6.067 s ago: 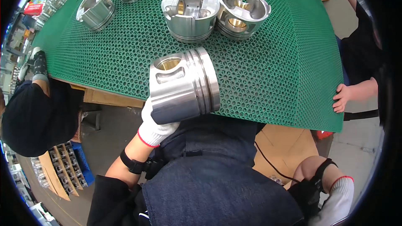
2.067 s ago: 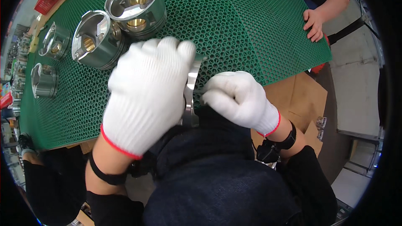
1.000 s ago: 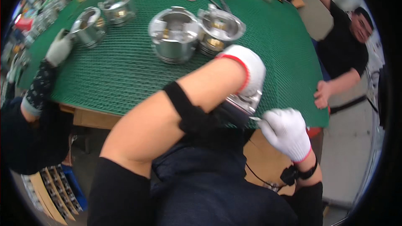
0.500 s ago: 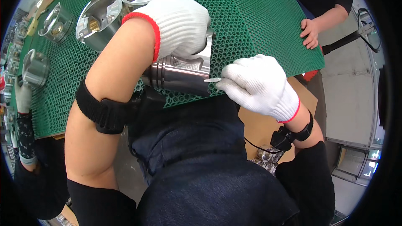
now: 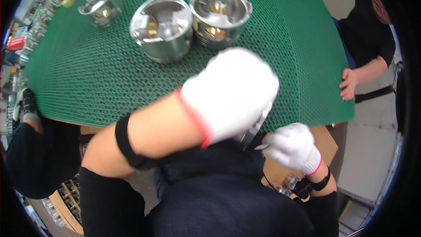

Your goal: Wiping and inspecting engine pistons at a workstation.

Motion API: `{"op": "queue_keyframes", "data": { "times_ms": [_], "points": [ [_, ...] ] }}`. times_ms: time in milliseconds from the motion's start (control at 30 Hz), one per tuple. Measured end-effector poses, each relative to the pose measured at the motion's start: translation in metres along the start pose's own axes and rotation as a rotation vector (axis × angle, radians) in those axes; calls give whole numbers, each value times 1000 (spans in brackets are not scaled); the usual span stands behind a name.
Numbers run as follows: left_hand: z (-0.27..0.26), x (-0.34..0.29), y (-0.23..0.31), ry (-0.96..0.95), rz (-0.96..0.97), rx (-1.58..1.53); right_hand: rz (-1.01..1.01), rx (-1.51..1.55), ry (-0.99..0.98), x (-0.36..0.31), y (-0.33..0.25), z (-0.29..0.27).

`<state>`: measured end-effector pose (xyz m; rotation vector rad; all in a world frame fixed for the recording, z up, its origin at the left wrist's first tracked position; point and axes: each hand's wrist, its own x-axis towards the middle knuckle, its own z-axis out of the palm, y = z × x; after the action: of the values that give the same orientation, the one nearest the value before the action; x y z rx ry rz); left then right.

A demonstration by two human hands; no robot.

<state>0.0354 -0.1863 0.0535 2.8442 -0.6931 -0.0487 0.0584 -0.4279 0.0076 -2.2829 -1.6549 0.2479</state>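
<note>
1 piston gone from green mat (image 5: 116, 72) at left; left hand (image 5: 232, 92) clasps mostly hidden metal piston (image 5: 251, 137); right hand (image 5: 292, 148) pinches pale tool (image 5: 261, 147) beside it.

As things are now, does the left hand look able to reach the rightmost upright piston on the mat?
Probably yes: nothing visible stands between the left hand and the piston, which are close. However, the hand partly covers a metal part, which it may need to leave first.
</note>
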Motion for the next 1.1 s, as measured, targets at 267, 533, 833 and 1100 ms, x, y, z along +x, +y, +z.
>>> {"op": "queue_keyframes", "data": {
  "times_ms": [267,533,833,1100],
  "points": [
    [6,-154,-62,562,-604,-646,382,-187,361,-12,54,23],
    [26,-310,-297,1513,-1096,-330,366,-155,335,-3,59,29],
    [-3,-154,-119,802,-540,247,394,-222,431,0,57,35],
    [23,-118,-69,606,-520,-316,374,-273,472,-8,52,43]
  ]
}}
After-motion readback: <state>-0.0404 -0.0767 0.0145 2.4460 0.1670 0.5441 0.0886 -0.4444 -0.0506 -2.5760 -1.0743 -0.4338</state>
